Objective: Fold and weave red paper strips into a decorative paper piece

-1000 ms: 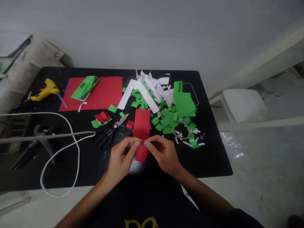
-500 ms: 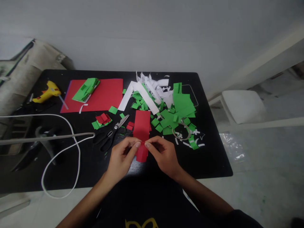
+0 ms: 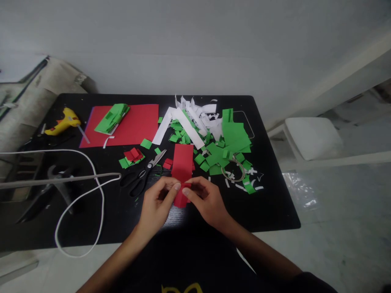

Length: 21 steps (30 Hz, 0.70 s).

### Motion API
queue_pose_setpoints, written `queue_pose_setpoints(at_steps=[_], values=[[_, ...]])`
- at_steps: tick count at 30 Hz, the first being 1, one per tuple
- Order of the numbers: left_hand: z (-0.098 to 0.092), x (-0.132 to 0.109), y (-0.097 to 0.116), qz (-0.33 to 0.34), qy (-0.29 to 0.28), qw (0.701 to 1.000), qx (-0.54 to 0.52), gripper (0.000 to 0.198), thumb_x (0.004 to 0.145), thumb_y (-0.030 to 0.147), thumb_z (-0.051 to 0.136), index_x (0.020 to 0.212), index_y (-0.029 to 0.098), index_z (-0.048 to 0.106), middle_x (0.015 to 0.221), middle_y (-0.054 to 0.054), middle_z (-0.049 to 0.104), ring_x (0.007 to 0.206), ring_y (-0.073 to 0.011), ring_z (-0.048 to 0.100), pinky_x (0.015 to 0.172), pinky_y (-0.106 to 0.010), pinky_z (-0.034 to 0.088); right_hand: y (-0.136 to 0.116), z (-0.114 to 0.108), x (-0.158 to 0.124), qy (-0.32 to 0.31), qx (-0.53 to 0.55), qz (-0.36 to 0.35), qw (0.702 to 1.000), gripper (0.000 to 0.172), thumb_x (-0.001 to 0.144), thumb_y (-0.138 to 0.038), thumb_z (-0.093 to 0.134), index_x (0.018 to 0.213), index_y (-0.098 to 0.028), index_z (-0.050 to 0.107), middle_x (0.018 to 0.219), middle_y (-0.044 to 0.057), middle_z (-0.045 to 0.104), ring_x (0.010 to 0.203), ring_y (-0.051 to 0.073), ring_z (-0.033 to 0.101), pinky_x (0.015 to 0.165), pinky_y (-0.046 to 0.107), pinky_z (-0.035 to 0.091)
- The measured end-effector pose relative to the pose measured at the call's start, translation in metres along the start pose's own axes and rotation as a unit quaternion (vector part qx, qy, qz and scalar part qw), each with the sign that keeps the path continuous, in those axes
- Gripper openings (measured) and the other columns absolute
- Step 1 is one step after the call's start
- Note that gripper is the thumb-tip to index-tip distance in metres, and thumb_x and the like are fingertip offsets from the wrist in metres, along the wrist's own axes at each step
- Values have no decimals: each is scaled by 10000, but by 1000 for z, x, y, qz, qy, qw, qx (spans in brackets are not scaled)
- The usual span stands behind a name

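Observation:
A long red paper strip [image 3: 182,162] lies on the black table [image 3: 269,203], running from the scrap pile toward me. My left hand [image 3: 157,203] and my right hand [image 3: 204,199] both pinch its near end, fingertips almost touching, with the paper's lower end bent up between them. Black-handled scissors [image 3: 143,173] lie just left of the strip, close to my left hand.
Green and white paper scraps [image 3: 214,138] are heaped beyond the strip. A red sheet [image 3: 134,122] carries folded green paper [image 3: 112,117]. A yellow glue gun [image 3: 62,121], a white cable [image 3: 79,195], a small red-and-green pile [image 3: 132,156] and a white stool [image 3: 314,136] surround the table.
My fingers have drawn closer and folded the strip's near end upward; the free tail below my fingers looks shorter. The view has tilted slightly.

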<state>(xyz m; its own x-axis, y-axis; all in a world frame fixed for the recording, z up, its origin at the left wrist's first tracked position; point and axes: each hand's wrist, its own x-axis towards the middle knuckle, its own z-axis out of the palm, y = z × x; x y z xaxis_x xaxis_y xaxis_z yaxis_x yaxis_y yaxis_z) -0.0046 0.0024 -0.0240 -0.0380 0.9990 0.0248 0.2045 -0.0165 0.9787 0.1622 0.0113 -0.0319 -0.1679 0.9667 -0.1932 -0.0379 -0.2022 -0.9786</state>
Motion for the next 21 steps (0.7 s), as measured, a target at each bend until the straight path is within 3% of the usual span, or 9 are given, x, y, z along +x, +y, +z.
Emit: queue_pose_setpoints(at_steps=[3,6,10,15,21], values=[[1,1,2,18,16,1000,-7,113,941,255,711,860,183,745,829,-9,702,774,-129,649,716,-207,516,2,2,1,-45,21,37,998,237,849,-378,804,967,-195,708,933,32,757,881,198,724,814,314,583],[0,2,3,-23,19,999,-35,145,937,288,707,843,179,723,802,-1,675,738,-127,623,691,-210,505,5,1,2,-73,2,35,997,189,924,-369,710,904,-182,690,882,25,729,851,187,693,802,309,551],[-4,3,2,-80,-11,996,-49,156,933,331,689,881,186,713,757,17,659,666,-122,598,632,-214,488,7,-3,3,-84,-56,24,995,169,953,-313,658,842,-185,655,806,8,694,764,167,645,719,284,502],[-4,3,1,-93,-59,993,-38,177,896,338,738,829,175,728,719,9,689,638,-129,622,625,-225,491,2,-3,1,-112,-101,18,988,215,967,-290,663,779,-184,666,723,-6,686,705,158,623,703,281,472],[-6,-1,-8,-138,-9,983,-117,237,889,374,769,781,169,723,650,23,656,600,-112,578,613,-216,459,-4,-5,1,-117,-78,25,990,209,963,-298,679,815,-167,746,792,39,775,760,191,701,746,298,500]])
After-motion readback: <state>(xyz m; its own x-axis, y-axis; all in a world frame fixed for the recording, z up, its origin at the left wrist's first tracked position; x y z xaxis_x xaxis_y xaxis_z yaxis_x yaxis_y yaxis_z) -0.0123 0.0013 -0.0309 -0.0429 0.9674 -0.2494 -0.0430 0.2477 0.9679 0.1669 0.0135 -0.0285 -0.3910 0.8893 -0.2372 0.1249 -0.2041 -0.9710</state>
